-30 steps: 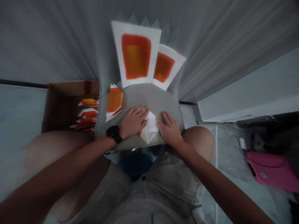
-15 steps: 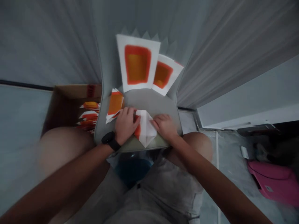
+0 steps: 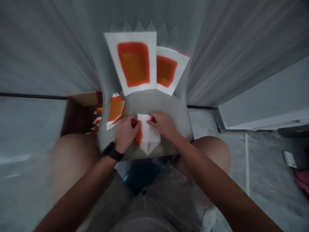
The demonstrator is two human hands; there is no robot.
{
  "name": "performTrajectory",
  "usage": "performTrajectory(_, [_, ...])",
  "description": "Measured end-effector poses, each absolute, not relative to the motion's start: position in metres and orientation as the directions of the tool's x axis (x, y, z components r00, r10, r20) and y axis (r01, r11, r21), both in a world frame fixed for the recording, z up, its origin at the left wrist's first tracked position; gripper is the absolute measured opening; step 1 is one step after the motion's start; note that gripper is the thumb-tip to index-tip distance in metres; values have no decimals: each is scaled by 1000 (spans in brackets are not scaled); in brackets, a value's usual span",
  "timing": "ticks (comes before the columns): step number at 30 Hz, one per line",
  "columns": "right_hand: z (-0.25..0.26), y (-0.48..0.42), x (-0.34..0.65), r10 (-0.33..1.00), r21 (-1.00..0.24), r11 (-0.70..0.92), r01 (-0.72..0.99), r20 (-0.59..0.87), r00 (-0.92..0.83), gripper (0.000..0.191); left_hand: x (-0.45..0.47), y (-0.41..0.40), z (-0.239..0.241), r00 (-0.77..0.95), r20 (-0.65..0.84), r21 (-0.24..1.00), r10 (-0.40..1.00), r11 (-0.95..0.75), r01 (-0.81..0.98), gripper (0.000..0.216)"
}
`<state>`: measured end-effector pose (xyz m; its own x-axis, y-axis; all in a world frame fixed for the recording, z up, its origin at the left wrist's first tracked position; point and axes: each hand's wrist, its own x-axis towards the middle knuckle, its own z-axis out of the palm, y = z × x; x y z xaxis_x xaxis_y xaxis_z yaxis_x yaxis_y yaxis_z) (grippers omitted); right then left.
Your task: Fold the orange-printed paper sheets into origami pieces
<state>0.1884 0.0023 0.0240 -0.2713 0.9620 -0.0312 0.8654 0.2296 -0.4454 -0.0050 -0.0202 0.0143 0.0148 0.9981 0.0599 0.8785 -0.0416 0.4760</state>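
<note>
A partly folded sheet of paper (image 3: 150, 134), white with an orange-red patch on its left, lies on the chair seat (image 3: 180, 141) between my hands, its pointed end towards me. My left hand (image 3: 127, 131), with a black watch at the wrist, pinches the paper's upper left edge. At the upper right edge, my right hand (image 3: 163, 123) has thumb and fingers closed on the paper. Left of my left hand rests a small stack of folded orange-and-white papers (image 3: 116, 111).
Two larger white sheets with orange-red prints (image 3: 137, 64) lean against the chair back. A cardboard box (image 3: 83, 100) holding folded papers stands on the floor at left. A blue object (image 3: 142, 175) is under the seat. Grey curtains (image 3: 229, 48) hang around.
Both hands have moved to the paper's far end and now pinch it there, where the right hand lay along its right side before. The camera view has shifted slightly right.
</note>
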Motion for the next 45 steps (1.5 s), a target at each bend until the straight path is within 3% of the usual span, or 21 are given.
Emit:
performTrajectory(4, [27, 2, 191, 956, -451, 251, 857, -26, -293, 17, -5, -17, 12, -7, 49, 495, 999, -18, 868, 21])
performTrajectory(8, [22, 5, 192, 953, -468, 264, 843, -9, -303, 18, -6, -18, 10, 115, 149, 540, 982, -178, 823, 17])
performTrajectory(14, [12, 10, 191, 962, -485, 221, 846, -32, -270, 20, -10, -25, 4, 266, 246, 597, 932, -362, 716, 32])
performTrajectory(17, [10, 11, 193, 971, -546, 162, 822, -59, -230, 19, -11, -28, 1, 293, 242, 616, 925, -380, 691, 31])
performTrajectory(21, [6, 15, 198, 965, -612, 204, 764, -6, -263, 42, -11, -30, 1, 290, 247, 603, 925, -381, 701, 29])
performTrajectory(25, [1, 23, 200, 928, -612, 334, 717, 81, -363, 23, -10, -28, 1, 200, 281, 599, 939, -335, 728, 28])
performTrajectory(29, [-3, 27, 197, 936, -607, 327, 725, 104, -335, 13, -12, -21, 1, 85, 223, 658, 971, -214, 722, 28])
performTrajectory(39, [-3, 27, 202, 906, -641, 384, 664, 123, -405, 29, -17, -24, 1, 219, 278, 673, 935, -352, 650, 26])
performTrajectory(42, [3, 29, 204, 908, -688, 356, 632, 95, -409, 38, -16, -25, -1, 231, 297, 666, 927, -374, 645, 26])
performTrajectory(45, [10, 32, 205, 903, -745, 301, 595, 22, -428, 34, -15, -26, -3, 237, 328, 673, 914, -403, 621, 27])
